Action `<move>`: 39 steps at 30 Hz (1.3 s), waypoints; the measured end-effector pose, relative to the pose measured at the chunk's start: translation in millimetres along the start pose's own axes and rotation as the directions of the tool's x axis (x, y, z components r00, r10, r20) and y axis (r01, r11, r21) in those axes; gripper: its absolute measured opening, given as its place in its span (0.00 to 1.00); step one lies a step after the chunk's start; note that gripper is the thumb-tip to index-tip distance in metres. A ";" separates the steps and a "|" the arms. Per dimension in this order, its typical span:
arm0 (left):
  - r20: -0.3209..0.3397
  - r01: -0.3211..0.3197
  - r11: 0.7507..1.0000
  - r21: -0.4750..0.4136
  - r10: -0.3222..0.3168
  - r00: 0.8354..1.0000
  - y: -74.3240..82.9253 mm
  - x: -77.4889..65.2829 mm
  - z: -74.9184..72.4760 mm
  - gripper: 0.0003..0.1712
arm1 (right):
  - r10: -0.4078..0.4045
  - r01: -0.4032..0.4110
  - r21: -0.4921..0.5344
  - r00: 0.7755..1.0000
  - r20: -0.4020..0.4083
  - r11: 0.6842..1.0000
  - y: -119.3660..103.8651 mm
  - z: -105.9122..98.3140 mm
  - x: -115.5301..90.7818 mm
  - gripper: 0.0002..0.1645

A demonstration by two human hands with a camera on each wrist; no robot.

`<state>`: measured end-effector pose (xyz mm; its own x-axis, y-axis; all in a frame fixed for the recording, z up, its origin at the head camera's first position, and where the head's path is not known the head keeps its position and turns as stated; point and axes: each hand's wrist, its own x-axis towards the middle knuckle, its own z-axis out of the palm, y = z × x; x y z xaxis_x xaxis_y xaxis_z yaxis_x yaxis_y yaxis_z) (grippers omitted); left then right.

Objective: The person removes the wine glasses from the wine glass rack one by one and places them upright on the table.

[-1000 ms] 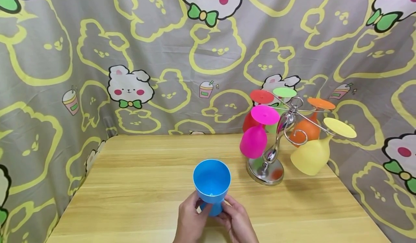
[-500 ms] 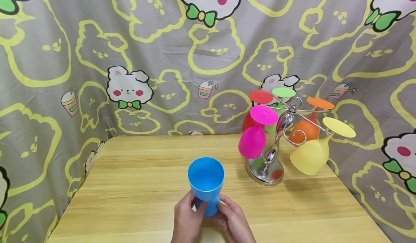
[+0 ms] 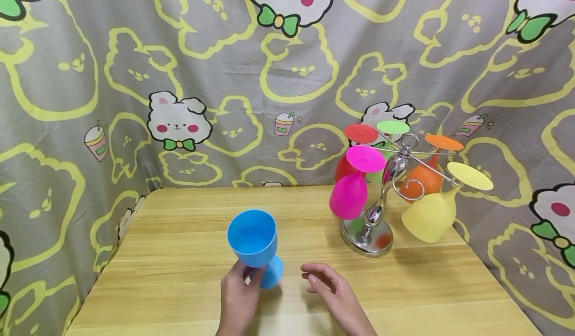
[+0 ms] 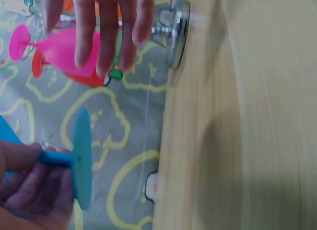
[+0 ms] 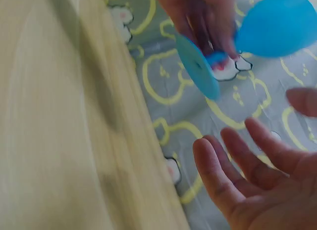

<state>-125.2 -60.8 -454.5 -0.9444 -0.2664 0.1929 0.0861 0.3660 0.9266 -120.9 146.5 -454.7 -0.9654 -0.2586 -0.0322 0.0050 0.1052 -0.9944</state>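
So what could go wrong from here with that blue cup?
Only the left hand holds the blue cup, pinching its stem above the table, so it might slip and drop. Also, the pink cup hangs upside down from the rack; a bump from the right hand could perhaps knock it loose.

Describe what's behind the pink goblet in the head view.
Parts of a red goblet and green goblet show, with patterned cloth beyond; the pink goblet hides much of the red one.
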 end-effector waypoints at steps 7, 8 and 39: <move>-0.025 0.011 0.985 0.170 -0.006 1.000 -13.3 6.7 -16.8 0.09 | -0.043 0.021 -0.233 0.995 -0.091 0.972 0.0 -17.8 -5.2 0.22; -0.030 0.005 0.982 0.187 0.001 1.000 -16.2 7.1 -19.2 0.09 | -0.047 0.017 -0.266 0.993 -0.106 0.964 1.1 -19.7 -6.2 0.22; -0.016 0.075 0.940 0.334 -0.074 0.997 -72.2 44.4 -60.7 0.07 | -0.048 -0.062 -0.493 0.977 -0.207 0.868 22.6 -33.7 -13.6 0.27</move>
<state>-154.0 -153.2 -493.2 -0.9429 -0.3072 0.1290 -0.0961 0.6215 0.7775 -116.5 184.7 -473.3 -0.9976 -0.0587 0.0371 -0.0643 0.5803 -0.8119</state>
